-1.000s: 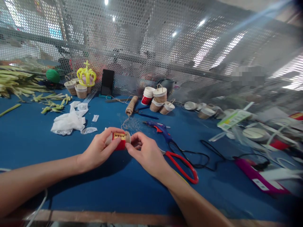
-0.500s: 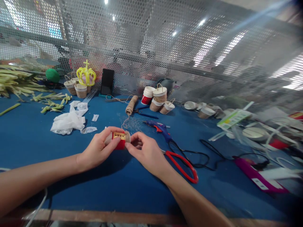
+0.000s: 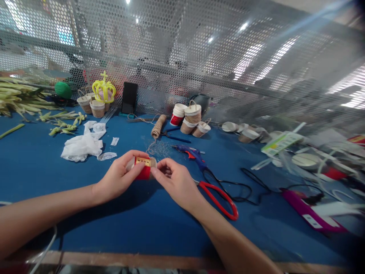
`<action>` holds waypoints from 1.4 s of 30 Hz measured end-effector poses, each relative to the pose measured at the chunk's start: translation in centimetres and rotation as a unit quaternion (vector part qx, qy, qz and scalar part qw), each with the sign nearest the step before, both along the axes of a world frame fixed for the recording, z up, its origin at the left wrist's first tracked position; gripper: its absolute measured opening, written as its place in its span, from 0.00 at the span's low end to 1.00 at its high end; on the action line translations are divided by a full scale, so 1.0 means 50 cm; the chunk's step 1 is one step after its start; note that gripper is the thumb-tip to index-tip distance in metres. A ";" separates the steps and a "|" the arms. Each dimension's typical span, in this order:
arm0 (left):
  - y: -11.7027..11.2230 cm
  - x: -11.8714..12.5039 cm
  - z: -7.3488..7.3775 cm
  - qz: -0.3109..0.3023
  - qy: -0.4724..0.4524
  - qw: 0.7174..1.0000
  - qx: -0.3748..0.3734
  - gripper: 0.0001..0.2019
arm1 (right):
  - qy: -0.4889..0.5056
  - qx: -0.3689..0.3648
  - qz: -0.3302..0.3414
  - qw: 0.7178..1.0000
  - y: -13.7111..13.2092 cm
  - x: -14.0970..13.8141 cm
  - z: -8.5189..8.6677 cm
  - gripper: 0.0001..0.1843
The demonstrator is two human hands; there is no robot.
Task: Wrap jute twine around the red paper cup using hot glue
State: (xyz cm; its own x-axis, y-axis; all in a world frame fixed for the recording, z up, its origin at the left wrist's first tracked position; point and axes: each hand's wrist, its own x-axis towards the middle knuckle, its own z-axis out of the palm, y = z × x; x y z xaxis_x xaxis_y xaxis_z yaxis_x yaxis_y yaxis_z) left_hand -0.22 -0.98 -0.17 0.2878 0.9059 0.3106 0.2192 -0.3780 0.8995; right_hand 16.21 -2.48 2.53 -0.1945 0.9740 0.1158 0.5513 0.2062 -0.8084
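My left hand [image 3: 121, 173] is closed around a small red-and-white paper cup [image 3: 143, 173] lying on its side above the table. Brown twine [image 3: 153, 163] is wound round one end of the cup, and a strand of it runs back to the twine spool [image 3: 159, 126]. At that wound end, my right hand [image 3: 175, 180] pinches the twine against the cup with thumb and fingers. Beyond the right hand lies a blue glue gun [image 3: 194, 154]. Red-handled scissors [image 3: 221, 199] rest beside the right wrist, their blades mostly hidden.
Twine-wrapped cups [image 3: 192, 114] stand at the back, near pliers [image 3: 176, 137]. White lace fabric [image 3: 82, 146] lies left, by a phone [image 3: 129, 98] and a yellow crown [image 3: 104, 89]. A purple power strip [image 3: 310, 213] and black cord [image 3: 228, 184] occupy the right.
The cup has turned slightly in my hands, showing more red below the yellow band. Both hands stay in nearly the same place.
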 end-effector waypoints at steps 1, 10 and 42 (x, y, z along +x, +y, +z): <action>0.002 0.000 0.001 0.000 -0.012 1.000 -0.021 0.12 | 0.004 0.001 0.004 1.000 0.000 0.000 0.000 0.07; 0.003 0.003 0.000 -0.009 -0.035 0.997 -0.064 0.13 | -0.032 0.017 -0.020 0.999 -0.003 -0.010 -0.003 0.04; 0.033 0.014 0.027 -0.213 -0.041 0.968 -0.123 0.17 | 0.055 -0.051 0.076 0.994 0.061 0.044 0.047 0.12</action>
